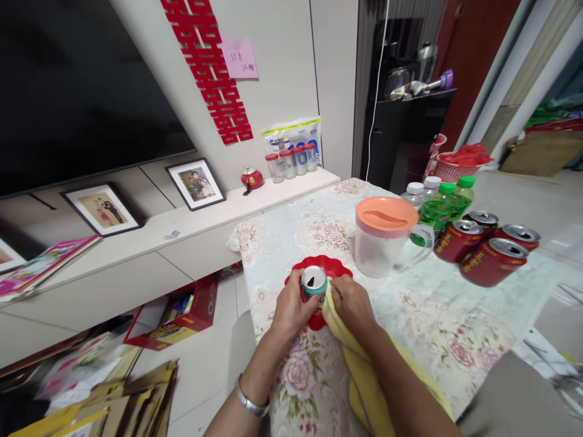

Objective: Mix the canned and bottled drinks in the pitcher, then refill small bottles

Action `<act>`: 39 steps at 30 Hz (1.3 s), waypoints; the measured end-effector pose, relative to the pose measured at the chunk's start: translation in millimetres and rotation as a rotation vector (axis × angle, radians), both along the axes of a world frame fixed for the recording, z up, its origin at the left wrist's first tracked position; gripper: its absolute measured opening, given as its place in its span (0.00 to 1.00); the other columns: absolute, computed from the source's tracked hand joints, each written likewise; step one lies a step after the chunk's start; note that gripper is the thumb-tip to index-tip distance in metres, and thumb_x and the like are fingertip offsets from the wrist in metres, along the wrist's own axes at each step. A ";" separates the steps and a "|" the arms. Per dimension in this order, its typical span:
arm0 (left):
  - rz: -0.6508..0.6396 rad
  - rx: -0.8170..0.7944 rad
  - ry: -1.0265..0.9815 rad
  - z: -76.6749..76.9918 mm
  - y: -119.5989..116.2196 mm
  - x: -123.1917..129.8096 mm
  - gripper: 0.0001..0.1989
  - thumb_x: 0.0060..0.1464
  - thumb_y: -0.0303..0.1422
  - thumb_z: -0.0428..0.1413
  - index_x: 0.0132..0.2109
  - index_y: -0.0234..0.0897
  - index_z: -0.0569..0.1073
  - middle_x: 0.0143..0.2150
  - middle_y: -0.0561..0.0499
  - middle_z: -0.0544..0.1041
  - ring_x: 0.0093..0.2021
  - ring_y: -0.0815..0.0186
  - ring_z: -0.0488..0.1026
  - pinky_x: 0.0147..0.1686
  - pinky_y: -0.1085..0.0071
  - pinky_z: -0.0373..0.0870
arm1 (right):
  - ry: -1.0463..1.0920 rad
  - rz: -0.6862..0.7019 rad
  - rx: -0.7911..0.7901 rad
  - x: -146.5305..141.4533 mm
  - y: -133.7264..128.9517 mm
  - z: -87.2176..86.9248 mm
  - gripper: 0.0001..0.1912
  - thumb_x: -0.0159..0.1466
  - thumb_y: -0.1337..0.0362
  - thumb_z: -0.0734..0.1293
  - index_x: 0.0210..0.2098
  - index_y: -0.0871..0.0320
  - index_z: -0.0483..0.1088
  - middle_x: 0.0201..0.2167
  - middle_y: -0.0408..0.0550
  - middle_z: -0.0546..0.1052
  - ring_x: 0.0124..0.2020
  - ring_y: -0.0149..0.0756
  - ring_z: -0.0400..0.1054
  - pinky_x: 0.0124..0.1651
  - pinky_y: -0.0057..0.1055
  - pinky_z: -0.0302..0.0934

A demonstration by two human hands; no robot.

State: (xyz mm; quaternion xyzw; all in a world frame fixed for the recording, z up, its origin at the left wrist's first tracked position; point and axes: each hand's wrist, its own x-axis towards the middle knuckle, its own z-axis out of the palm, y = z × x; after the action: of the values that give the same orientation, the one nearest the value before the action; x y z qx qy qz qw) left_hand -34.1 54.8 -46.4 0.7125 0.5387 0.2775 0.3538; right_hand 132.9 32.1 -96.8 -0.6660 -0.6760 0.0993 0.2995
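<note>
My left hand [292, 308] is wrapped around an opened drink can [314, 280] with a silver top and a green band below the rim. The can is over a red scalloped plate [334, 263], which it partly hides along with my hands. In my right hand [353, 303] a yellow cloth [348, 343] is bunched, its end pressed against the can's right side. The rest of the cloth trails down under my right forearm to the near table edge. Whether the can touches the plate is hidden.
A clear pitcher [376, 246] with an orange lid stands just beyond the plate. Several red cans [489, 264] and capped bottles [444, 206] are grouped to its right on the flowered tablecloth [296, 376]. A ledge with glass jars [286, 165] runs behind.
</note>
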 end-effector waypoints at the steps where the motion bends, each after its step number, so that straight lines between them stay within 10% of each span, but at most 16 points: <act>1: 0.003 -0.005 0.008 -0.1 0.5 -0.5 0.22 0.53 0.32 0.60 0.54 0.43 0.65 0.49 0.47 0.83 0.49 0.55 0.81 0.49 0.60 0.75 | -0.025 -0.002 -0.023 -0.8 0.4 0.5 0.12 0.66 0.69 0.60 0.31 0.57 0.75 0.30 0.51 0.76 0.31 0.40 0.70 0.35 0.32 0.58; 8: 0.010 0.121 0.101 -2.8 1.9 -3.4 0.36 0.51 0.29 0.62 0.66 0.42 0.62 0.65 0.42 0.74 0.65 0.51 0.72 0.61 0.53 0.70 | -0.058 -0.009 -0.062 -6.5 -0.9 4.6 0.07 0.61 0.71 0.63 0.31 0.59 0.74 0.30 0.53 0.77 0.30 0.41 0.69 0.35 0.33 0.56; 18: 0.049 0.123 0.012 -5.1 6.0 0.5 0.30 0.49 0.31 0.66 0.59 0.37 0.68 0.57 0.41 0.78 0.58 0.52 0.75 0.59 0.56 0.70 | 0.136 -0.007 0.110 -3.3 -3.7 8.3 0.14 0.70 0.65 0.57 0.45 0.58 0.74 0.44 0.54 0.81 0.46 0.40 0.75 0.51 0.31 0.65; 26: -0.066 0.072 0.008 5.4 2.4 -6.5 0.28 0.51 0.27 0.59 0.60 0.39 0.65 0.57 0.43 0.80 0.57 0.53 0.77 0.57 0.55 0.71 | -0.047 -0.008 -0.037 -3.9 0.7 1.3 0.11 0.65 0.69 0.61 0.30 0.57 0.73 0.30 0.50 0.77 0.30 0.39 0.68 0.36 0.31 0.56; 39: 0.024 0.207 0.050 -11.1 7.5 -5.0 0.33 0.49 0.29 0.62 0.64 0.40 0.68 0.57 0.44 0.77 0.59 0.53 0.75 0.59 0.56 0.71 | 0.097 0.016 0.079 -4.8 -7.1 9.2 0.10 0.68 0.65 0.58 0.37 0.56 0.71 0.35 0.50 0.80 0.37 0.38 0.75 0.42 0.30 0.64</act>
State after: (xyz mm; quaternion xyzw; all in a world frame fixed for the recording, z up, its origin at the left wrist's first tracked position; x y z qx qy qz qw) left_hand -39.0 62.3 -57.5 0.7453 0.5244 0.3180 0.2615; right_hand 128.1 25.0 -87.6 -0.6427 -0.6693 0.1068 0.3572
